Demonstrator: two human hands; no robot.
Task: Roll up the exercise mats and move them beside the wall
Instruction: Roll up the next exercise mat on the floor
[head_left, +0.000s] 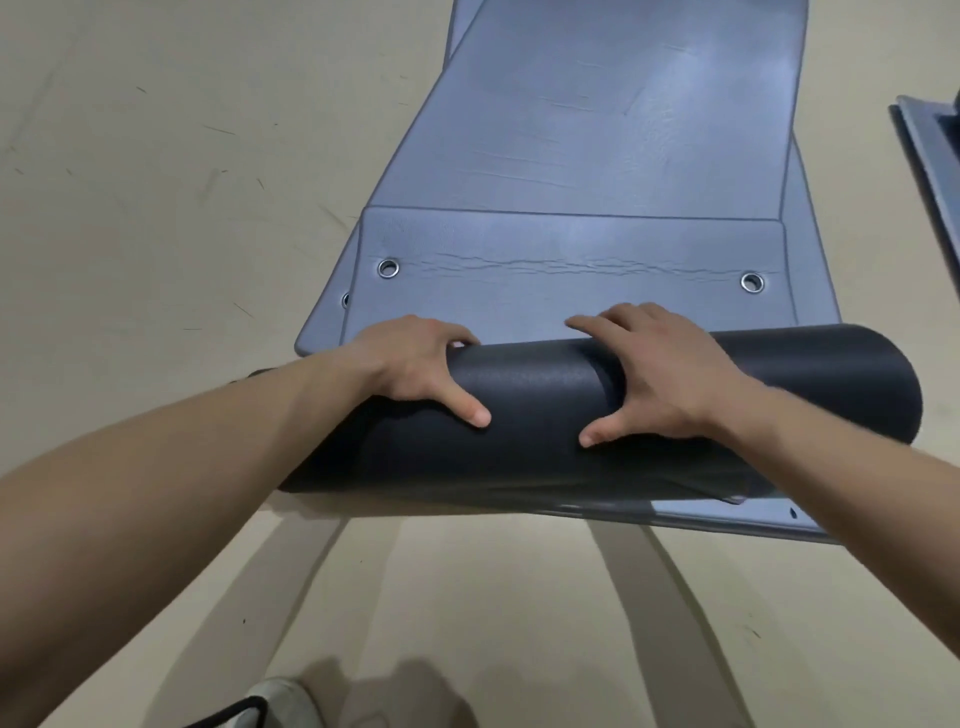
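Rolled mat (545, 415) is being gripped w/ left hand (415, 369) & right hand (670, 374), axis lying crosswise, unrolled mat (597, 156) stretching straight ahead.

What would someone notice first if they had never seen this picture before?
First, the big dark rolled mat across the middle, with the left hand and the right hand pressing on top of it. Next, the flat blue-grey mats stretching away behind the roll on the pale floor, with two shiny metal eyelets near the closest edge.
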